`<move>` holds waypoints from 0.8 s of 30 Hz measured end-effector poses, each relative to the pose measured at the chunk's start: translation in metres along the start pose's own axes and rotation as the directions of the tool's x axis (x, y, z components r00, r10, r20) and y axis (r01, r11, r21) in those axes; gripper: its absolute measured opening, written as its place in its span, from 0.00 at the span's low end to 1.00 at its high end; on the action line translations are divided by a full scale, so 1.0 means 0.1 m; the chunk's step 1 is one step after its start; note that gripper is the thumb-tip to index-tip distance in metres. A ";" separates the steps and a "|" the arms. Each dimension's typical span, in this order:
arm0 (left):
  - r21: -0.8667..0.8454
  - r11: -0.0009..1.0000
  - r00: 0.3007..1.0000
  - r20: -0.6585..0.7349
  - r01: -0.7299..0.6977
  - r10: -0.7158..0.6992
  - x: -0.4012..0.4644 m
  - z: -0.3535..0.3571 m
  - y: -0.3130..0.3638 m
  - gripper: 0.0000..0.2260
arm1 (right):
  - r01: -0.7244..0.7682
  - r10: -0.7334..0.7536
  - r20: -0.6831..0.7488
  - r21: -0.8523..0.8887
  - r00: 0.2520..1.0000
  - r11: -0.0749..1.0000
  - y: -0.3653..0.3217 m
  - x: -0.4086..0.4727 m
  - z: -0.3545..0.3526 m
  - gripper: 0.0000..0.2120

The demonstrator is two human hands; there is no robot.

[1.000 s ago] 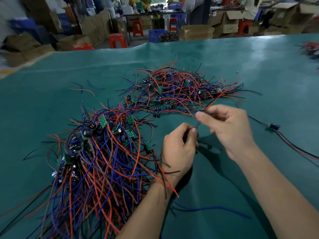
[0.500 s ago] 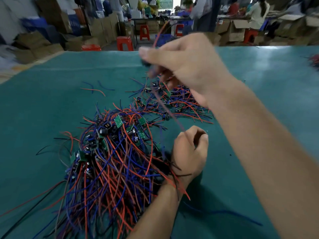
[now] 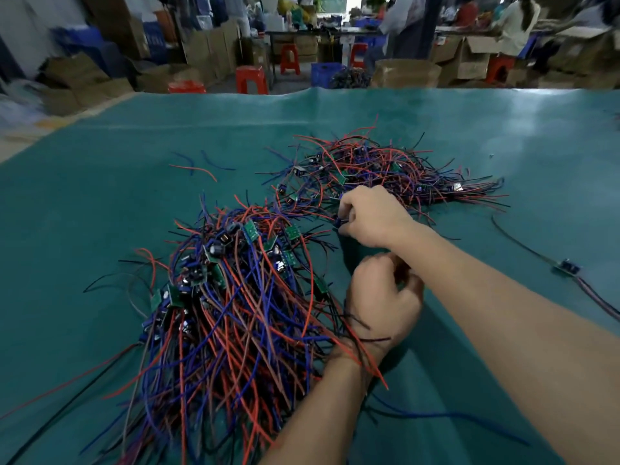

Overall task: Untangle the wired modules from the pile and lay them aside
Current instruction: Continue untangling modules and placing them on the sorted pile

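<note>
A big tangle of red, blue and black wires with small green modules, the near pile, lies left of centre on the green mat. A second, flatter pile lies farther back. My right hand is down at that far pile's near edge and pinches a small dark module between thumb and fingers. My left hand rests beside the near pile with fingers curled; black and red wires drape over its wrist. My right forearm hides its fingertips and whatever they hold.
One module with its wires lies alone on the mat at the right. A few loose red and blue wire pieces lie at the back left. Beyond the table's far edge stand cardboard boxes, red stools and people.
My right hand, raised high with a wire stretched from my left fist half a second ago, has come down to the far pile's near edge. My left hand stayed put.
</note>
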State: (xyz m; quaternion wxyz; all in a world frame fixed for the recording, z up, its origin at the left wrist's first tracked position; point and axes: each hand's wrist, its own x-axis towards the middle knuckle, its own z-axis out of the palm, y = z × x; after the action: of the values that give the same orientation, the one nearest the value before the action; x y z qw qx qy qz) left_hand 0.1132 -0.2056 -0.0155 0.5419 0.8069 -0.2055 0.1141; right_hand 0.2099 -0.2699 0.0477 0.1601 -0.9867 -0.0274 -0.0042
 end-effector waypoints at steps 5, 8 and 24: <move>-0.018 0.999 0.995 -0.087 0.041 -0.043 0.00 0.01 -0.03 0.05 | -0.111 0.120 -0.049 0.150 0.992 0.982 0.26 -0.15 -0.21 0.07; -0.065 0.997 0.989 -0.139 0.044 -0.052 -0.01 0.03 -0.04 0.03 | -0.174 0.220 -0.131 0.296 0.967 0.939 0.51 -0.36 -0.41 0.08; -0.191 0.977 0.986 -0.118 0.096 -0.120 -0.02 0.01 -0.01 0.11 | 0.011 0.279 -0.120 0.931 0.953 0.364 0.66 -1.19 0.10 0.07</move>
State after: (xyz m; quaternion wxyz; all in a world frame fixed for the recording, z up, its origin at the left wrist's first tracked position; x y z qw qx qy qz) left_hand 0.1122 -0.2055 -0.0175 0.6319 0.7542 -0.1353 0.1169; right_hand 0.0944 -0.3350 0.0153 0.6851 -0.7171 0.0771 -0.1029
